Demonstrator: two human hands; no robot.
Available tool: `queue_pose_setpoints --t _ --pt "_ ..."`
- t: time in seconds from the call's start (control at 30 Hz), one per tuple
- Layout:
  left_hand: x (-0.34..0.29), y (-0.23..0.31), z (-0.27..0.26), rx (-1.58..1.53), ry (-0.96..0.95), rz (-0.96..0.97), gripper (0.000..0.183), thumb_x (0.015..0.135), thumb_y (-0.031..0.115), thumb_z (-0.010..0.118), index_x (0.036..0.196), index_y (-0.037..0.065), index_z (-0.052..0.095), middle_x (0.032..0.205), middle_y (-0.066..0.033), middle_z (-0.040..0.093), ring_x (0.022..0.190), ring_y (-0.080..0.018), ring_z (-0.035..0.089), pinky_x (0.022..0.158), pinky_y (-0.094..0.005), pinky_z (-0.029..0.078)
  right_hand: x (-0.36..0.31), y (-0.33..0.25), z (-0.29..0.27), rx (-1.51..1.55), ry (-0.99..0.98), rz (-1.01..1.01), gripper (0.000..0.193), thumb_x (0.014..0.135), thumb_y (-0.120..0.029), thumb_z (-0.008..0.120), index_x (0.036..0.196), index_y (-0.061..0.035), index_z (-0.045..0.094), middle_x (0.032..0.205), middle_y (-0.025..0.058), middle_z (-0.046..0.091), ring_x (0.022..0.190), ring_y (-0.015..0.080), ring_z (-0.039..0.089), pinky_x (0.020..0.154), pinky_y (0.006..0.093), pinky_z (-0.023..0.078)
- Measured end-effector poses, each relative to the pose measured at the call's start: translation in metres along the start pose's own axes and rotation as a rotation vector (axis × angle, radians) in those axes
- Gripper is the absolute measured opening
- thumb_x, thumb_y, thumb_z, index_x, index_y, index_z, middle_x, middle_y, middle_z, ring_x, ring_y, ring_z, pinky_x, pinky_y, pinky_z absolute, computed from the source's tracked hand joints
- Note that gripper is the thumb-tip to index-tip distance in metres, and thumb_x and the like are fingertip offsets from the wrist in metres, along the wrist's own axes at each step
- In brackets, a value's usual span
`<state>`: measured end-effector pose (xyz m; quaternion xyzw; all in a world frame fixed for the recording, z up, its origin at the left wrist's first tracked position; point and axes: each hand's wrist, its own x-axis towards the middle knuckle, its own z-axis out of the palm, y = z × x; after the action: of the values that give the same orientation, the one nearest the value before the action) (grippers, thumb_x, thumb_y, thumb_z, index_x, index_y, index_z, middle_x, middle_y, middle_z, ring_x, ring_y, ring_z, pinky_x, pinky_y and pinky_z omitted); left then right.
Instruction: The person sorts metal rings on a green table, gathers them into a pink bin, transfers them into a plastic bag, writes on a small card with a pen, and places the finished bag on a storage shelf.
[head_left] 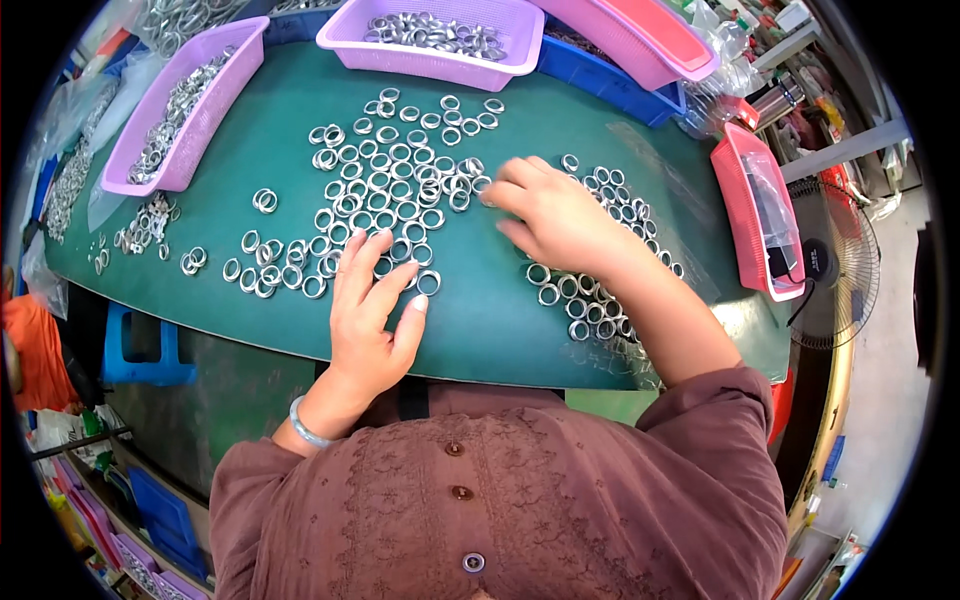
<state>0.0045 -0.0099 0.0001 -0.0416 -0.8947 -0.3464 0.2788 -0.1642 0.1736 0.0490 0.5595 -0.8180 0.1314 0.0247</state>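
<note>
Hands on the green worktop (480,330), both busy among small silver metal rings (385,185): left hand (372,310) lies flat, fingers spread, palm down, gripping nothing, fingertips touching the near edge of the ring spread; right hand (555,215) is curled, fingertips pinched at rings near the middle, but whether it actually holds one I cannot tell, the knuckles cover it. Progress, judged from layout: a large block in the centre sits in rough rows, looks arranged; a loose trail to the left (270,272) and a dense clump under and behind the right forearm (590,300) look unsorted, so I'd say partway, plenty left. Further out: lilac plastic basket at far centre (440,60) and lilac plastic basket at left (180,130) both carry more rings; pink plastic tray at right (745,215) holds a clear bag. Hidden: rings beneath the right wrist, basket depths, left worktop edge warped by the lens, items on the right shelf too small to make out.
</note>
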Motion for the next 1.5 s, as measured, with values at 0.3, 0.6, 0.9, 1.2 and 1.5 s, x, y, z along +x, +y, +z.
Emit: queue_pose_setpoints --t 0.3,0.6,0.9,1.2,1.5 --pt "-0.001 -0.002 -0.001 -0.029 -0.006 -0.011 0.03 0.072 0.005 0.063 0.102 0.001 0.064 0.126 -0.0195 0.05 0.124 -0.0419 0.04 0.102 -0.0471 0.031 -0.009 0.029 -0.019 -0.128 -0.336 0.135 0.018 0.069 -0.01 0.063 0.086 -0.0048 0.059 0.088 0.011 0.053 0.09 0.0311 0.052 0.078 0.0414 0.045" --pt "0.001 -0.003 0.0 -0.03 -0.012 -0.002 0.031 0.072 0.004 0.063 0.103 0.0 0.063 0.126 -0.0204 0.05 0.124 -0.0423 0.04 0.102 -0.0464 0.032 0.041 0.042 0.021 0.084 0.034 0.025 0.023 0.074 -0.012 0.063 0.097 -0.0072 0.061 0.097 0.0119 0.056 0.098 0.0309 0.053 0.083 0.0401 0.046" --pt "0.0 0.0 -0.001 -0.006 -0.015 -0.013 0.031 0.072 0.004 0.062 0.103 0.001 0.063 0.126 -0.0206 0.05 0.124 -0.0424 0.04 0.102 -0.047 0.031 0.029 0.038 -0.009 -0.004 -0.286 0.068 0.032 0.072 -0.018 0.068 0.099 -0.0037 0.058 0.095 0.0133 0.055 0.099 0.0323 0.051 0.085 0.0412 0.044" --pt "0.0 -0.003 0.0 -0.022 -0.001 -0.002 0.03 0.073 0.004 0.063 0.103 0.001 0.063 0.127 -0.0201 0.05 0.124 -0.042 0.04 0.102 -0.0462 0.032 0.037 0.021 0.015 0.092 -0.081 0.05 0.036 0.069 -0.022 0.073 0.097 -0.0037 0.059 0.094 0.0128 0.057 0.096 0.0316 0.055 0.083 0.0401 0.046" --pt "-0.001 0.001 -0.002 0.0 -0.001 -0.015 0.031 0.072 0.004 0.063 0.102 0.0 0.064 0.126 -0.0206 0.05 0.123 -0.0426 0.04 0.102 -0.0462 0.032 0.037 0.026 0.002 0.056 -0.106 0.049 0.033 0.072 -0.022 0.069 0.099 -0.0054 0.06 0.097 0.0146 0.057 0.099 0.033 0.054 0.084 0.042 0.046"
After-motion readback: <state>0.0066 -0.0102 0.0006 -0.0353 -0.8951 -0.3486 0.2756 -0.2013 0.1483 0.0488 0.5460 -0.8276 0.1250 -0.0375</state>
